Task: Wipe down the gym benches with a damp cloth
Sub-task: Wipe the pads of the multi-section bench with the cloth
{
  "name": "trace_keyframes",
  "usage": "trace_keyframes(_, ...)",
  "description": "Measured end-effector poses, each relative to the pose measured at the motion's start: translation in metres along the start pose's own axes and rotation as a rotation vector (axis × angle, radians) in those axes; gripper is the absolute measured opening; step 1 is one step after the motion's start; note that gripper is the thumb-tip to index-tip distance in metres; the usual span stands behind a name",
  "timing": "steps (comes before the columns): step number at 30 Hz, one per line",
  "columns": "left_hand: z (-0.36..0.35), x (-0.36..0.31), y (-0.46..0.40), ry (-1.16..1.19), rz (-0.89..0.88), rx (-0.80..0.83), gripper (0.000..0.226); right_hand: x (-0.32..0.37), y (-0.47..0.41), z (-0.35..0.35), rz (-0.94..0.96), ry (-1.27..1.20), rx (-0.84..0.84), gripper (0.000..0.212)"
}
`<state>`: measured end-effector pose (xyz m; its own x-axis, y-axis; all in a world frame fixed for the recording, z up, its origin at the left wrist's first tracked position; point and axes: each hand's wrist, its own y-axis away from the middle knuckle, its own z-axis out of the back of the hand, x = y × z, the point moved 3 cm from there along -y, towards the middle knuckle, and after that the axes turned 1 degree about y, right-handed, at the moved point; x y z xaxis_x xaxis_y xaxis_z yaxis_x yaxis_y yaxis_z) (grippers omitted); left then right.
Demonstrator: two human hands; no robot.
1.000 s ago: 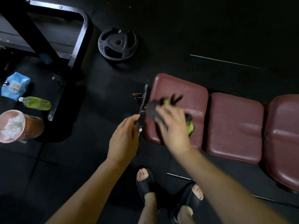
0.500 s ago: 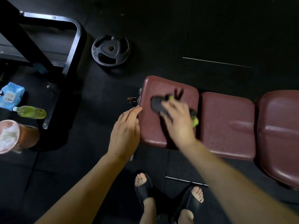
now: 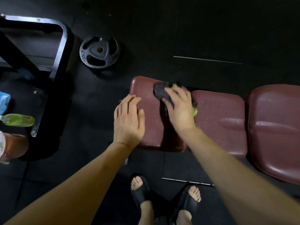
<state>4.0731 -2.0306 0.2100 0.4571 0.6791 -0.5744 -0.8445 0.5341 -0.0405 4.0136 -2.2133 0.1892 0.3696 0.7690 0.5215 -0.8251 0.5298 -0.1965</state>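
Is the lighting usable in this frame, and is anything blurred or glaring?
Head view: dim, floor nearly black; right hand and cloth motion-blurred; left hand sharper; sheen on the rightmost bench pad; wide-angle bending at the edges.

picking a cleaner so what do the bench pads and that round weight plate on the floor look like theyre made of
Bench pads: maroon vinyl or faux leather by the look, smooth with a soft sheen and stitched seams; real leather cannot be ruled out. Fine pale specks dot the surface.

Weight plate: dark cast metal, probably iron, matte black, with raised "33LB" lettering and moulded grip holes; a rubber coating is possible.
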Motion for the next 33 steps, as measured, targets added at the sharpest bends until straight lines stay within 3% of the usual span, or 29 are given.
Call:
trace_keyframes(6, -0.002, 0.001, -0.001, -0.004, 0.020, -0.010, 0.040, 0.010, 0.124, 0.013, 0.060, -0.115, 0.090, 0.043)
trace_keyframes(10, -0.003, 0.001, 0.001, 0.021, -0.001, -0.029, 0.041, -0.010, 0.037, 0.003, 0.048, -0.052, 0.013, 0.036)
trace_keyframes(14, -0.005, 0.001, -0.001, 0.057, 0.036, -0.023, 0.042, -0.027, -0.042, 0.005, -0.161, -0.017, -0.098, 0.036)
trace_keyframes(22, -0.006, 0.007, 0.001, 0.078, -0.008, -0.047, 0.041, 0.001, 0.115, 0.012, -0.124, -0.095, -0.019, 0.045)
trace_keyframes(30, 0.000, 0.008, 0.003, 0.293, 0.084, -0.073, 0.047, 0.005, 0.002, 0.001, -0.326, -0.036, -0.194, 0.034)
trace_keyframes(33, 0.007, 0.009, 0.004, 0.408, 0.158, -0.109, 0.042, 0.056, -0.039, -0.017, -0.174, -0.022, -0.210, 0.030)
